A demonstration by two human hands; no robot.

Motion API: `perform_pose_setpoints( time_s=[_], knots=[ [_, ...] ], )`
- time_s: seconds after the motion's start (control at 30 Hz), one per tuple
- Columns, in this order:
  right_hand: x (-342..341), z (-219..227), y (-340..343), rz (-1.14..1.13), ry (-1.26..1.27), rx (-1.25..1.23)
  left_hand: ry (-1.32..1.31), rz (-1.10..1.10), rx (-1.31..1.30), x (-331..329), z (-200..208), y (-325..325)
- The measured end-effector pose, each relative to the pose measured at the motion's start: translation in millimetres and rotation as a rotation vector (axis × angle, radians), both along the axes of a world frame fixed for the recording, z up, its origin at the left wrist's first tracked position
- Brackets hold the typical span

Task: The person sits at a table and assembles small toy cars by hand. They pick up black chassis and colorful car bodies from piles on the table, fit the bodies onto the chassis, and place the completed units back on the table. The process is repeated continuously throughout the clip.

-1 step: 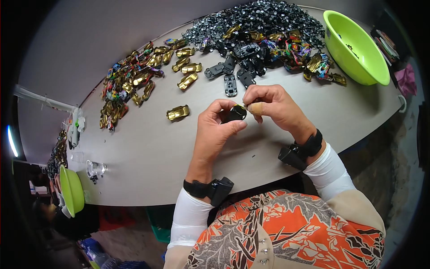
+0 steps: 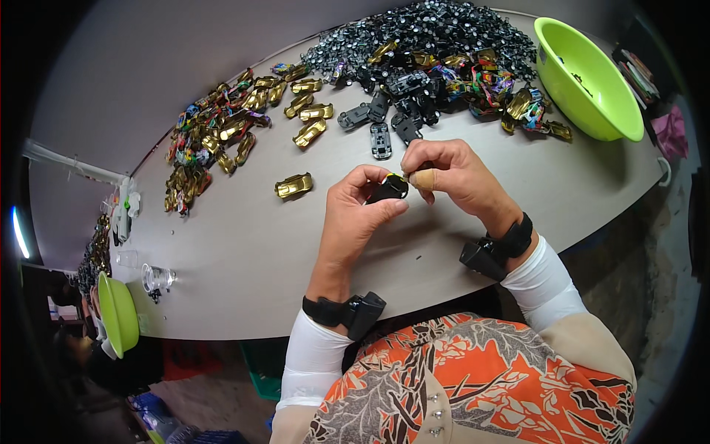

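Over the middle of the table, my left hand [image 2: 354, 209] is closed around a black toy car part [image 2: 388, 188] with a touch of yellow at its top. My right hand [image 2: 452, 174] pinches at the part's right side, thumb against fingers, with a tan band round the thumb. What those fingertips hold is too small and too covered to make out. Just beyond the hands lies a dark grey toy car base [image 2: 380, 140], close to more bases in a heap [image 2: 414, 96]. One gold toy car body [image 2: 294, 186] rests alone to the left of my left hand.
A big mound of small black wheel pieces [image 2: 429, 37] covers the table's [image 2: 237, 259] far side. Gold and coloured car bodies [image 2: 222, 129] are heaped left. Lime green basins stand at the far right [image 2: 621, 122] and left edge [image 2: 118, 314]. Near the left edge sits a clear cup [image 2: 157, 278].
The black toy car part has tilted very slightly in my left hand. Both hands stay almost in the same place.
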State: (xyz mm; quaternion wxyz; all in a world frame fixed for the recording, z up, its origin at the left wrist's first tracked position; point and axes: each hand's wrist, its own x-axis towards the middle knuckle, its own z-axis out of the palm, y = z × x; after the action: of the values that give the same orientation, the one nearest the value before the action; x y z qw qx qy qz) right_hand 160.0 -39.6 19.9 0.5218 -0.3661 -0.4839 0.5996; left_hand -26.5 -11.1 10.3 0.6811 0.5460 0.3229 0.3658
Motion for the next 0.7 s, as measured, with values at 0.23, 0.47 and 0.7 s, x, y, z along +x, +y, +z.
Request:
perform_pose_setpoints(
  time_s=[0.23, 0.47, 0.7],
  knots=[
    [4.3, 5.8, 0.5, 0.052, -0.077, 0.063, -0.008, -0.044, -0.185, -3.5, 3.0, 1.9],
    [4.5, 10.4, -1.3, 0.129, -0.151, -0.161, 0.017, -0.113, -0.077, -4.5, 0.9, 1.2],
    [-8.8, -13.8, 0.5, -0.059, -0.52, 0.072, 0.199, -0.088, 0.062, 0.2, -8.5, -0.7]
  ],
)
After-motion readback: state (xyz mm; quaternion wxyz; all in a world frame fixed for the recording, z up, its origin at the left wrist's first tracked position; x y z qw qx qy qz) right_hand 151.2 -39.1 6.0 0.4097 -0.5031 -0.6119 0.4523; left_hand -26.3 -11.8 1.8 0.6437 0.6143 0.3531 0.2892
